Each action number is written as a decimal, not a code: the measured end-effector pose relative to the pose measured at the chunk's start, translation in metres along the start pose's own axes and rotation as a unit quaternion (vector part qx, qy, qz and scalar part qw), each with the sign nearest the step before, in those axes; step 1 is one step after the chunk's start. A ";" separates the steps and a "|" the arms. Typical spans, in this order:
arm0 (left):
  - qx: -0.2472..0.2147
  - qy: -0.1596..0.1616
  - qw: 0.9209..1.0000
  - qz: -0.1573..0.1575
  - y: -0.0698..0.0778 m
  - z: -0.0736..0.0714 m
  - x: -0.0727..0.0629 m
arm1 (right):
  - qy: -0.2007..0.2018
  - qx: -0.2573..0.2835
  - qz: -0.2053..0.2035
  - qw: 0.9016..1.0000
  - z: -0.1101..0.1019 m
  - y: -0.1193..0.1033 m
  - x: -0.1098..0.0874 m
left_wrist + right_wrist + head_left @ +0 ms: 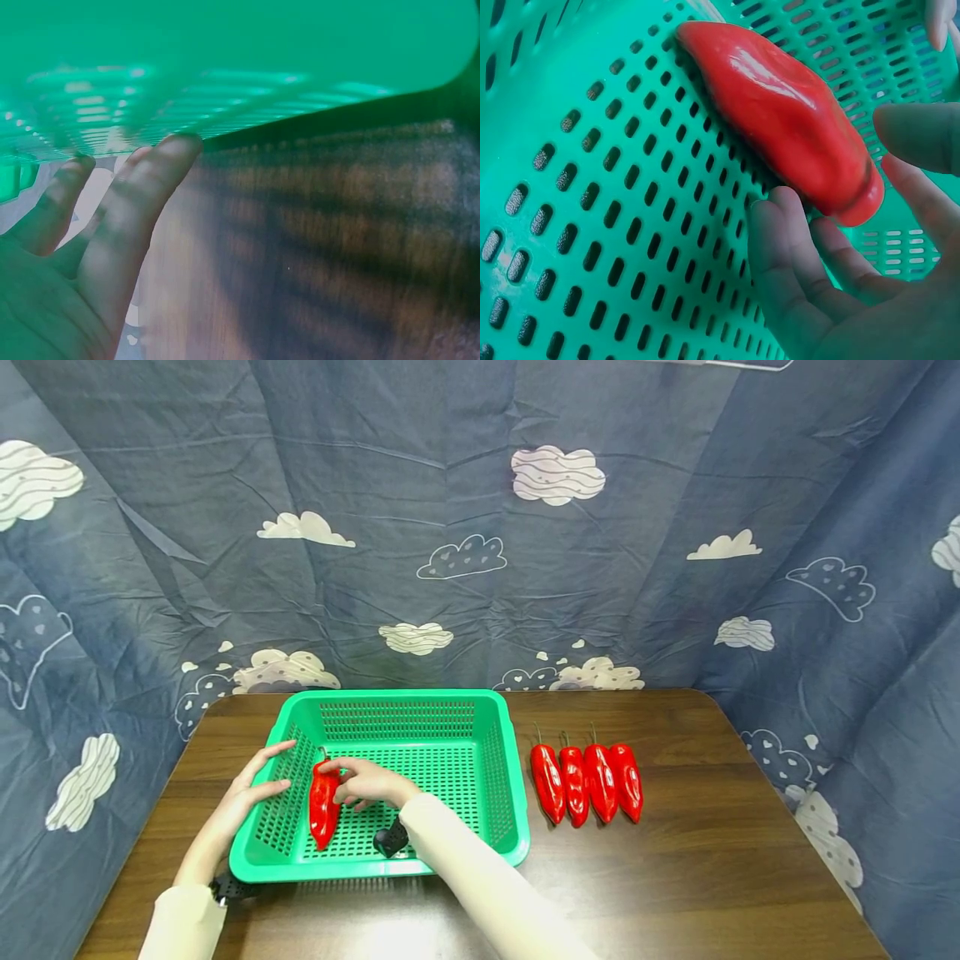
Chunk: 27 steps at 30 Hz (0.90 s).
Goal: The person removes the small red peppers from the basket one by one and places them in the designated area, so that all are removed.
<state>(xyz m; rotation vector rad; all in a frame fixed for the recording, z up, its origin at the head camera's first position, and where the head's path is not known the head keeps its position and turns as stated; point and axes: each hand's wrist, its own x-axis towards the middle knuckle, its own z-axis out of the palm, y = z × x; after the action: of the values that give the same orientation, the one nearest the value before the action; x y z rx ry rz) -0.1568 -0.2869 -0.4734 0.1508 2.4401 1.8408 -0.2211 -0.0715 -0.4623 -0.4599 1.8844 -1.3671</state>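
A glossy red pepper (323, 806) lies lengthwise near the left wall inside a green plastic basket (397, 696), its stem toward the back. My right hand (369, 782) reaches over the basket floor to the pepper's stem end. In the right wrist view, the thumb and fingers of that hand (870, 300) spread loosely around the end of the pepper (780, 112), with a gap between thumb and pepper. At the basket's left side is my left hand (236, 802), fingers extended over the rim. The left wrist view has its straight fingertips (180, 146) right at the slotted wall.
To the right of the basket, several red peppers (575, 785) lie side by side on the brown wooden table (697, 860), stems toward the back. A dark blue curtain with cloud prints (420, 518) hangs behind the table and along both sides.
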 end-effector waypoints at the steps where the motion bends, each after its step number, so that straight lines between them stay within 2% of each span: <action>1: 0.001 0.000 1.000 0.000 0.000 0.000 0.000 | 0.000 -0.002 0.002 1.000 0.000 0.000 0.001; 19: 0.000 -0.003 1.000 -0.002 0.002 0.001 0.000 | 0.016 -0.039 0.026 0.999 0.008 -0.001 0.004; 27: -0.004 0.000 1.000 0.000 0.001 0.001 0.000 | -0.004 -0.049 0.030 0.998 0.009 -0.002 0.003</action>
<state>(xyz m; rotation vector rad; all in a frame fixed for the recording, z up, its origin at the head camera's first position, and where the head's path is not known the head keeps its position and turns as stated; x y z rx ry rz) -0.1563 -0.2857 -0.4724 0.1514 2.4329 1.8503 -0.2166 -0.0804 -0.4632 -0.4528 1.9504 -1.2351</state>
